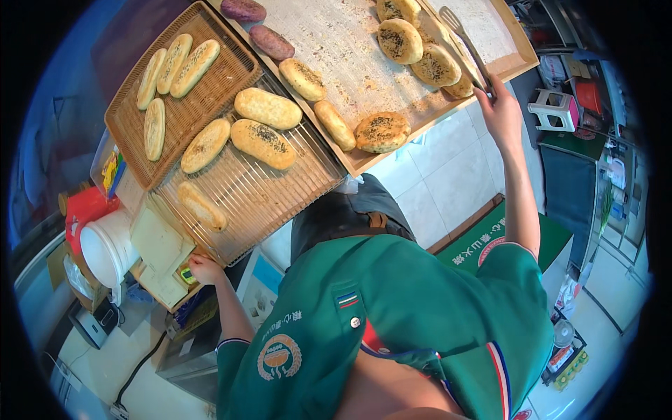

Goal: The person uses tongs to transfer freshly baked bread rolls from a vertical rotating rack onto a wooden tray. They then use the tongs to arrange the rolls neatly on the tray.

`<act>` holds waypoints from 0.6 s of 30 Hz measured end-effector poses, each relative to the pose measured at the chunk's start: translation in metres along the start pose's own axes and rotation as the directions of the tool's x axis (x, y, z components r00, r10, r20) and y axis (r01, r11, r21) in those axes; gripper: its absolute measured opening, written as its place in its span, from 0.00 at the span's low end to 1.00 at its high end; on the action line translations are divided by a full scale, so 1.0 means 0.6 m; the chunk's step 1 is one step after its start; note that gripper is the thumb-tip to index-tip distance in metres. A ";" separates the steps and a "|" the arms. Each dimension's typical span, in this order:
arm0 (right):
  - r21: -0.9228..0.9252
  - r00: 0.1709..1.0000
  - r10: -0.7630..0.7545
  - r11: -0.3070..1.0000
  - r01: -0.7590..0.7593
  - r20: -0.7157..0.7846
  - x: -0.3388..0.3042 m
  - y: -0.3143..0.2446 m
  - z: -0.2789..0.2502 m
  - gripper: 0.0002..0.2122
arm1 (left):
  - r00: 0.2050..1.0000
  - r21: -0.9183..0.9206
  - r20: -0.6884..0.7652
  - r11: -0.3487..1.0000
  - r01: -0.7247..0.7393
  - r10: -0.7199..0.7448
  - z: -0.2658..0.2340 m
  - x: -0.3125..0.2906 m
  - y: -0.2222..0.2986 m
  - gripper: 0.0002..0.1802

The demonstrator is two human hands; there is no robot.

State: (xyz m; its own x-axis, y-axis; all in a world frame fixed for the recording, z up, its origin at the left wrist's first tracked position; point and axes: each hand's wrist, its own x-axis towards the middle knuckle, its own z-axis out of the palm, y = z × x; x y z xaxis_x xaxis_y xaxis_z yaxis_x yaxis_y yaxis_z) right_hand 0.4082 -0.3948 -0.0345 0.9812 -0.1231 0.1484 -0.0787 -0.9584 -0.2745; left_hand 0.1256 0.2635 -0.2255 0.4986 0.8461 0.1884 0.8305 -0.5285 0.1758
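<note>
My right hand is closed around the dark handle of metal tongs with a slotted end. They lie along the right side of several round flatbreads with dark seeds, on a wood-edged tray. At the lower left, my left hand has its fingers curled beside a stack of paper bags and a small green-yellow object. What its fingers hold, if anything, is hidden. Near that hand, a wire rack carries several oval breads.
A wicker basket with several long breads stands at the far left. Purple breads line the wooden tray's left side. Beyond the bags are a white bucket and a red bag. A white stool stands at the right.
</note>
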 end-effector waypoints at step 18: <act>0.259 0.870 -0.065 0.963 -0.074 0.488 -0.158 -0.130 -0.055 0.20 | 0.998 -0.171 0.053 0.985 0.024 -0.015 0.008 0.000 -0.003 0.21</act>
State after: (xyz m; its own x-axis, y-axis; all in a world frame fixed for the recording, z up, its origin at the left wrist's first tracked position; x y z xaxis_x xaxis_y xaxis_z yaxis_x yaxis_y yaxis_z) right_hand 0.3154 -0.3171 0.0043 0.9451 0.0804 -0.3168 -0.1027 -0.8471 -0.5214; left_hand 0.1250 0.2648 -0.2303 0.4984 0.8566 0.1337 0.7875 -0.5118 0.3434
